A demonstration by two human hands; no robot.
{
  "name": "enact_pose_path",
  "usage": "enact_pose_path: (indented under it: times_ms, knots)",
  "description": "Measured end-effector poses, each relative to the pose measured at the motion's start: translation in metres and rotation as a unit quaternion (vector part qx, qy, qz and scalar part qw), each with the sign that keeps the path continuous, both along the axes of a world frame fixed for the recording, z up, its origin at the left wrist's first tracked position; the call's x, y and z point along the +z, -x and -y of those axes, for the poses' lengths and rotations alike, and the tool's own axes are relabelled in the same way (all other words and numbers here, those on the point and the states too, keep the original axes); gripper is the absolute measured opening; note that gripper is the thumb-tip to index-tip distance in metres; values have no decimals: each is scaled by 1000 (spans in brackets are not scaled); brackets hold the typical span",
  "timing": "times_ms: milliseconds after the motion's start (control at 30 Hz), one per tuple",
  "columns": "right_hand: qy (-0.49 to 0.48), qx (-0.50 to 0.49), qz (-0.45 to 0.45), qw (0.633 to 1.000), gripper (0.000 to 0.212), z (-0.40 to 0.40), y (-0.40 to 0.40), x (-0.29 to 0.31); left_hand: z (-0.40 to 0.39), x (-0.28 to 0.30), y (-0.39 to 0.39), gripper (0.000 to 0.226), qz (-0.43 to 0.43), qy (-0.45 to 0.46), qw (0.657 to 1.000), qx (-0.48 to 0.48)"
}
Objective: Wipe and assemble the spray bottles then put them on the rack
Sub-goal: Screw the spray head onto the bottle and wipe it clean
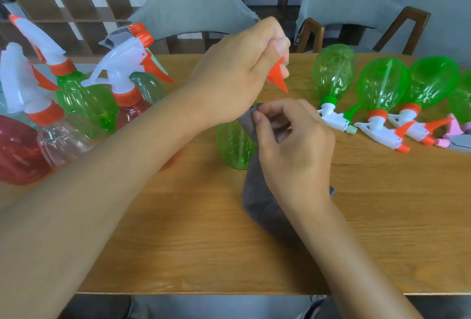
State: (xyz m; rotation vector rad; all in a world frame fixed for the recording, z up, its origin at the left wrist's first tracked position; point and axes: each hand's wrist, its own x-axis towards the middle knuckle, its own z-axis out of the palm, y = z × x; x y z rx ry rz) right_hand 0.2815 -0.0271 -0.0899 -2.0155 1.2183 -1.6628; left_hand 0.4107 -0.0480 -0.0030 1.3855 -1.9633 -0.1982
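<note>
From the head view, a translucent green ribbed plastic bottle [234, 145] is standing upright mid-table on the pale wooden table [178, 242]. The left hand [237, 74] is grasping a white trigger spray head with an orange lever [279, 76] above it. The right hand [293, 145] is pinching a soft grey cloth [265, 206] against the bottle's neck. No readable labels are showing.

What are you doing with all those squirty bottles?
A person is cleaning spray bottles at a wooden table. The left hand grips the spray head of a green bottle standing in the middle, while the right hand pinches a grey cloth against it. Some bottles stand on the left; others lie on the right.
</note>
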Motion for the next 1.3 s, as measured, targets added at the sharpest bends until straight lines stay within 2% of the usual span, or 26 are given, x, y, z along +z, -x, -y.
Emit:
enact_pose_path:
  times_ms: [167,333,467,733,800,933,1067,1167,1300]
  knots:
    - [-55,-14,-62,996,9,-10,10,-9,1,1,0,33,-5,-11,1000,-4]
    - [-153,-38,-112,981,13,-22,21,-22,0,1,0,32,-13,-17,1000,-6]
    - [-182,-39,-164,969,11,-25,21,-27,0,0,1,32,-19,-20,1000,-1]
    - [-228,2,-155,961,21,-25,27,-24,0,7,14,45,-62,-48,997,-1]
    - [-222,-5,-115,968,26,-23,30,-24,2,7,16,46,-72,-53,996,-9]
    - [-226,-19,61,972,25,-14,40,-16,4,7,18,48,-89,-58,994,-22]
    - [-228,27,246,942,27,-9,41,-7,7,6,24,50,-34,-15,999,26]
    - [-210,50,303,928,27,-9,36,-1,5,7,25,47,-15,-14,999,37]
    - [-195,53,298,933,35,-9,24,0,2,7,26,45,-19,-32,999,22]
